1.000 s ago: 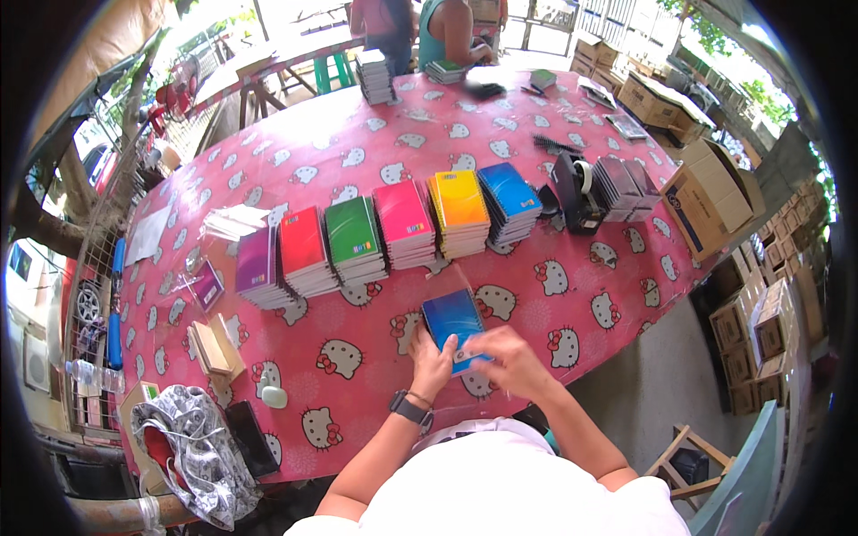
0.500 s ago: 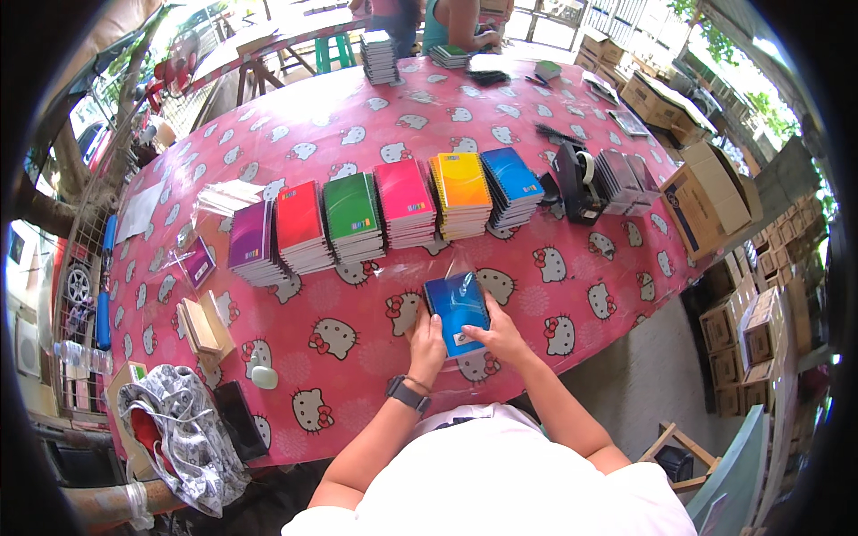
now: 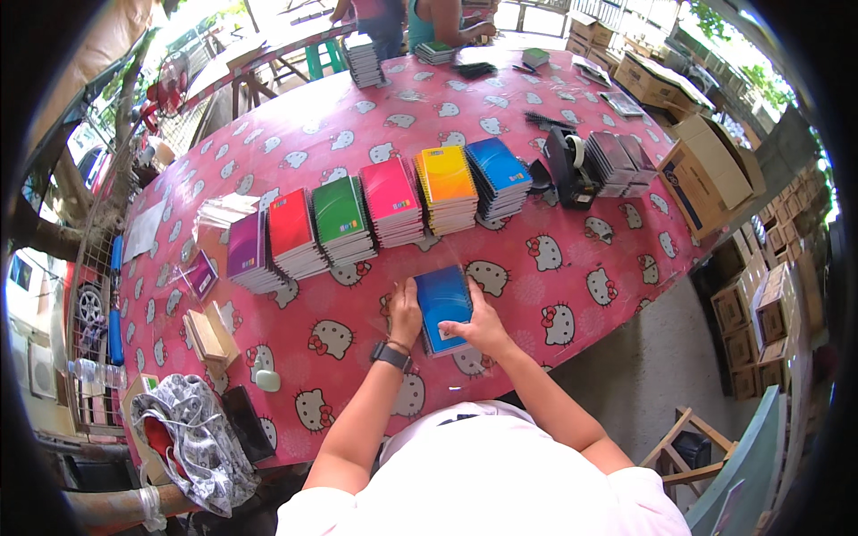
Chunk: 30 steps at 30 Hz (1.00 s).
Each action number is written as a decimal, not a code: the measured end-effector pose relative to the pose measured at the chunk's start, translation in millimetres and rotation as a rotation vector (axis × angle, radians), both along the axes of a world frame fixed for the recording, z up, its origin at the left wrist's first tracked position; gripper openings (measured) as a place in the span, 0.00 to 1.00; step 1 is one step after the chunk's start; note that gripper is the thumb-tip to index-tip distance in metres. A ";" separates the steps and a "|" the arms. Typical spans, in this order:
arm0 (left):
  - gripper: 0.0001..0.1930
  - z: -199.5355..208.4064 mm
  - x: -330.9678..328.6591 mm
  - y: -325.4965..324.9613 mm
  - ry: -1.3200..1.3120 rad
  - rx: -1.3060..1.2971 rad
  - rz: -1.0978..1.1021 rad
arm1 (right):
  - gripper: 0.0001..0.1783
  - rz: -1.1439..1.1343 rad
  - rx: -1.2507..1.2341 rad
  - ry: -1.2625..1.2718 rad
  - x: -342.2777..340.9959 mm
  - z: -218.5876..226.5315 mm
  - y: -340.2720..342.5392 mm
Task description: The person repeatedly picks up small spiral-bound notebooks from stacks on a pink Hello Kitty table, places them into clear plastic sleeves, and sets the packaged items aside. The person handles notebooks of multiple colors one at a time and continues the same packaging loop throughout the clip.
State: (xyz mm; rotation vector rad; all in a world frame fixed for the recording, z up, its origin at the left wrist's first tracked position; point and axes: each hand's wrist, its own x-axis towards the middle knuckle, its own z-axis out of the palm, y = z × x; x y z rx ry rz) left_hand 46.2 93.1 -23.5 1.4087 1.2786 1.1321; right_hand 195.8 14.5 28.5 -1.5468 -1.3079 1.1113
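A blue spiral notebook [image 3: 440, 297] lies between my hands near the front of the table. My left hand [image 3: 406, 313] grips its left edge, the fingers partly hidden along its side. On the other edge, my right hand [image 3: 483, 325] holds the notebook with its thumb lying across the lower cover. Beyond my hands stands a row of notebook stacks: purple [image 3: 249, 250], red [image 3: 293, 223], green [image 3: 339, 211], pink [image 3: 391, 192], yellow [image 3: 446, 179] and blue [image 3: 500, 170].
Right of the row are a black tape dispenser [image 3: 569, 170] and wrapped dark packs [image 3: 615, 163]. An open cardboard box [image 3: 706, 170] stands at the right edge. At left lie clear plastic sleeves [image 3: 223, 214], a wooden block [image 3: 211, 336], a phone [image 3: 248, 422] and a grey patterned bag [image 3: 197, 438].
The clear plastic that stuck out past the notebook's top edge no longer shows there. My hands and the notebook have shifted slightly left in view, still holding it from both sides.
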 end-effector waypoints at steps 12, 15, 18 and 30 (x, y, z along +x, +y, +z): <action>0.17 4.2 -17.3 8.6 -0.106 -0.056 -0.266 | 0.52 0.074 -0.063 -0.046 11.3 4.5 0.3; 0.19 5.8 -13.5 -0.2 -0.016 0.017 -0.125 | 0.51 0.066 -0.117 -0.031 8.4 9.5 -0.1; 0.22 7.8 -9.1 -25.8 -0.100 0.079 0.022 | 0.51 0.025 -0.094 0.037 9.2 1.0 -0.4; 0.22 -13.0 -3.6 -69.2 -0.169 -0.146 0.043 | 0.48 0.140 0.260 -0.530 11.4 5.6 -1.0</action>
